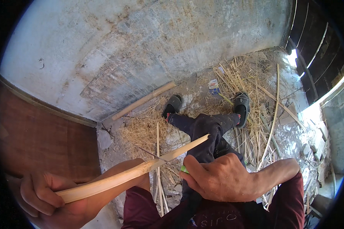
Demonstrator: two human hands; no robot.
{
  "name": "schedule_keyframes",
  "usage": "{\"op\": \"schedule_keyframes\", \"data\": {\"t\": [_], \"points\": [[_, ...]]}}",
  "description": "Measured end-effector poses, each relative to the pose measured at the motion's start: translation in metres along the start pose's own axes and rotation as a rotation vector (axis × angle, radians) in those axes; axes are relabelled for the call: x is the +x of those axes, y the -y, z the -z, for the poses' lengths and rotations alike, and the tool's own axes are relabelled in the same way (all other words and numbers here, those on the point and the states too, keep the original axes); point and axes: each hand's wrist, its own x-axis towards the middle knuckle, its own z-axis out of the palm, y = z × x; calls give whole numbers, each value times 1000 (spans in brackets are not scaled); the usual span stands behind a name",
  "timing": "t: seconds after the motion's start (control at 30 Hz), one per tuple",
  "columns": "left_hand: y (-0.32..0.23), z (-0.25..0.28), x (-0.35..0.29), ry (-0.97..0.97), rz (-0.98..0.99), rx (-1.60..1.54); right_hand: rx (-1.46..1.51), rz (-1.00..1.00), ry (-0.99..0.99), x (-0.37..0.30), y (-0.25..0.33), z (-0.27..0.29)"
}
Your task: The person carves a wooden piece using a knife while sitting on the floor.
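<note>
A pale split bamboo strip [118,180] slants up from the lower left to the middle of the view. My left hand [51,198] is closed around its near end, fingers curled over it. My right hand [222,177] grips a knife by its green handle [184,169], most of which is hidden in the fist. The thin knife blade [153,154], seen nearly edge-on, crosses the strip just past a joint in the bamboo. Beyond the blade, the strip's far end points over my dark trousers [206,128].
Bamboo shavings [141,131] and long thin strips [271,126] litter the floor around my dark shoes [241,108]. A bamboo pole [145,100] lies along the stained wall [141,49]. A brown wooden panel [46,137] stands at left, dark slats [317,42] at right.
</note>
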Motion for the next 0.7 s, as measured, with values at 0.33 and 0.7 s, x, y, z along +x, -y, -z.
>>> {"op": "schedule_keyframes", "data": {"t": [0.33,0.7], "points": [[-34,-10,14,63,200,-46,-412,-169,162,-29,-77,-48],[11,8,-5,51,157,-61,-42,-69,-28,-3,-25,-6]]}}
